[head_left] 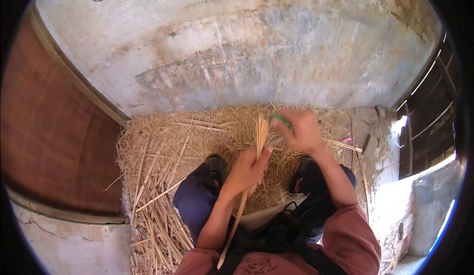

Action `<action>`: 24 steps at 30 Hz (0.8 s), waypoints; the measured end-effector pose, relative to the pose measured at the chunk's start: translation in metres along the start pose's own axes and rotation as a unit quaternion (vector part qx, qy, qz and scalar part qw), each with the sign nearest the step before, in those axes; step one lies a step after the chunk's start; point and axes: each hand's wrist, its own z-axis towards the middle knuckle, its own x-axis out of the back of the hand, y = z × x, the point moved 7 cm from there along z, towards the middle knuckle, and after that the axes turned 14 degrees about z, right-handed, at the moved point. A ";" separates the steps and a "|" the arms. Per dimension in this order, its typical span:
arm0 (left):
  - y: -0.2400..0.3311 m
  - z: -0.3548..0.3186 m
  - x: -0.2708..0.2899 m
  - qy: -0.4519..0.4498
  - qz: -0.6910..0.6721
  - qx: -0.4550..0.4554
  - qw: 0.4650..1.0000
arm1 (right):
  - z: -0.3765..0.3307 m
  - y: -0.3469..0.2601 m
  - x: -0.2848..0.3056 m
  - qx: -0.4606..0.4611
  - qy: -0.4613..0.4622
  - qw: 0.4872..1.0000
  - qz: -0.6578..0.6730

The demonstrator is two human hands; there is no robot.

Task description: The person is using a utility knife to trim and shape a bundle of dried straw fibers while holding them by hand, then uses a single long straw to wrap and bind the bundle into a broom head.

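Observation:
My left hand (247, 171) is wrapped round a bundle of thin straw-coloured stalks (260, 129), which fans out above my thumb. From below that hand a long pale strip (236, 223) runs down toward my lap; whether it belongs to the bundle is hidden. Just right of the bundle's top is my right hand (301, 129), its fingers curled and smeared by motion. Something small and green (280, 118) shows at these fingertips, too blurred to name.
Loose straw (163, 127) covers the floor round my feet. Cut stalks (158, 225) lie heaped at the left. A stained wall (237, 48) rises ahead, a brown wooden panel (59, 127) stands at the left, and dark slats (429, 117) at the right.

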 end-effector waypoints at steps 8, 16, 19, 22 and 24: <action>0.005 -0.009 -0.004 -0.188 -0.290 0.034 0.938 | -0.003 -0.028 0.005 0.087 -0.013 0.979 0.184; 0.013 -0.020 -0.004 -0.230 -0.359 0.027 0.904 | 0.002 0.006 0.026 -0.057 0.020 0.983 0.172; 0.011 -0.019 -0.006 -0.244 -0.384 0.026 0.890 | -0.009 -0.030 0.013 0.091 0.001 0.974 0.206; 0.016 -0.022 -0.012 -0.269 -0.406 0.017 0.873 | -0.005 -0.023 0.010 0.030 -0.004 0.983 0.183; 0.020 -0.024 -0.010 -0.285 -0.419 -0.009 0.862 | 0.005 0.009 0.013 -0.076 0.043 0.984 0.156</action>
